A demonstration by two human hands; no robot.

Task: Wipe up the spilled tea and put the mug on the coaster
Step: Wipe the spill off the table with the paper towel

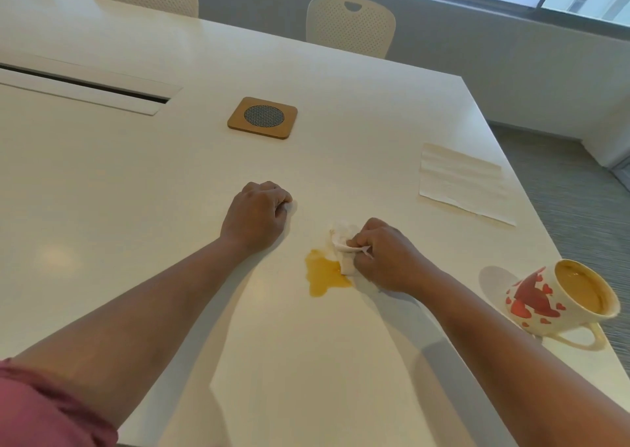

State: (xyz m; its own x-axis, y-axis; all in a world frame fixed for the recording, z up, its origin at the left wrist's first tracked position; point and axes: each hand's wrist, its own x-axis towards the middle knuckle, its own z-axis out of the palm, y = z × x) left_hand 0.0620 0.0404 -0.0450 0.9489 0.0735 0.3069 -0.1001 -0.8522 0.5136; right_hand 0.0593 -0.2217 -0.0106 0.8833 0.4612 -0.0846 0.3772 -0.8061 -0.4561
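An orange-yellow tea puddle (322,276) lies on the white table (136,191). My right hand (385,255) grips a crumpled white tissue (341,242) pressed against the puddle's right edge. My left hand (255,214) rests on the table as a fist, holding nothing, left of and beyond the spill. A cream mug (559,296) with red hearts stands near the table's right edge, its handle toward me and tea inside. A square wooden coaster (262,118) with a dark mesh centre sits farther back in the middle.
A flat unfolded paper napkin (463,182) lies at the right, beyond the mug. A long cable slot (85,86) runs across the table at the far left. Two white perforated chairs (351,23) stand behind the table. The table's right edge drops to grey carpet.
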